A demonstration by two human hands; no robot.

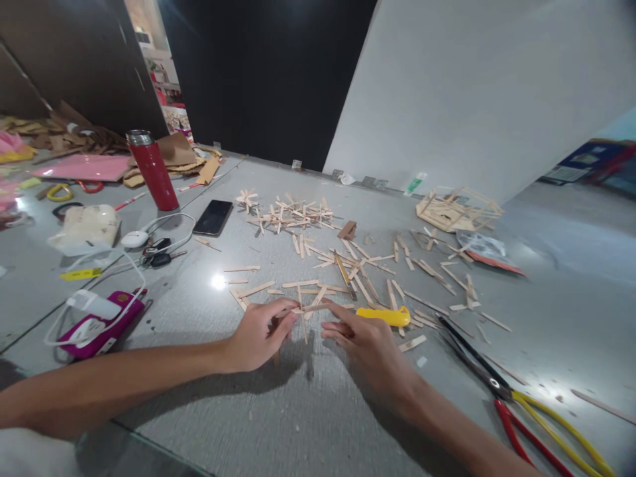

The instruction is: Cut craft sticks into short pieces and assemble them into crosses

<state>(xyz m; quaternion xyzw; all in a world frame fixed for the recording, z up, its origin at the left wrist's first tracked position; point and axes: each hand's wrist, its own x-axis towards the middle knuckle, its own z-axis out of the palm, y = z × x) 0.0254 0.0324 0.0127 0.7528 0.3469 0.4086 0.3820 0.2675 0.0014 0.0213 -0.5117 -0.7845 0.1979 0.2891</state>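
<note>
My left hand (262, 334) is closed, thumb and fingertips pinching a small construction of crossed craft sticks (300, 311) just over the table. One stick stands nearly upright in it, while another points right toward my other hand. My right hand (365, 334) has its fingers stretched and apart; the index fingertip appears to touch that stick's right end. Beyond both hands lie loose craft sticks (301, 284). Beside the right hand is a yellow-handled cutter (385, 316). To its right rest large shears (497, 384) with red and yellow handles.
Star-shaped stick pieces (298, 215) lie at the back, with a stick framework (460, 211) at back right. On the left are a red bottle (155, 173), a phone (213, 217), keys (161, 257), a purple power strip (106, 328) and white cables. A white panel (447, 93) borders the table behind.
</note>
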